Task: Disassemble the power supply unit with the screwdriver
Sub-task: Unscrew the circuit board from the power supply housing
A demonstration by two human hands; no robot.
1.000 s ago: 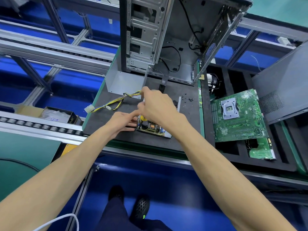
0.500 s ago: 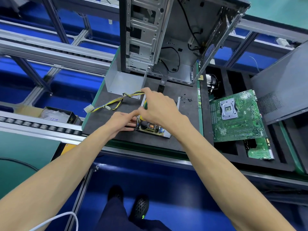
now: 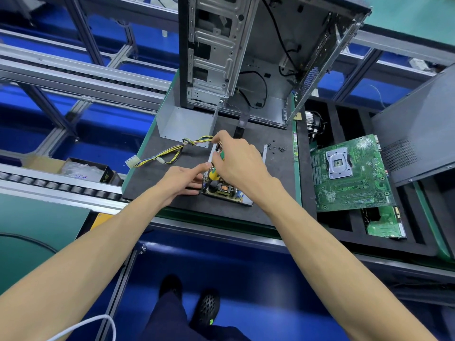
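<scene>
The opened power supply unit (image 3: pixel 226 191) lies on the black mat (image 3: pixel 273 193), its circuit board with a coil and capacitors exposed. My right hand (image 3: pixel 238 163) grips a screwdriver with a green and yellow handle (image 3: pixel 214 174), held upright over the board; most of the tool is hidden by my fingers. My left hand (image 3: pixel 183 177) rests against the unit's left side with its fingers extended, index finger touching the metal edge. The unit's yellow and black cable bundle (image 3: pixel 172 151) trails left to a white connector.
A metal cover (image 3: pixel 183 124) stands behind the cables. An open computer case (image 3: pixel 258 57) rises at the back. Loose screws (image 3: pixel 277 148) lie right of my hand. A green motherboard (image 3: pixel 349 173) sits in a black foam tray to the right.
My right hand has shifted slightly up and back over the board with the screwdriver. The left hand has stayed against the unit.
</scene>
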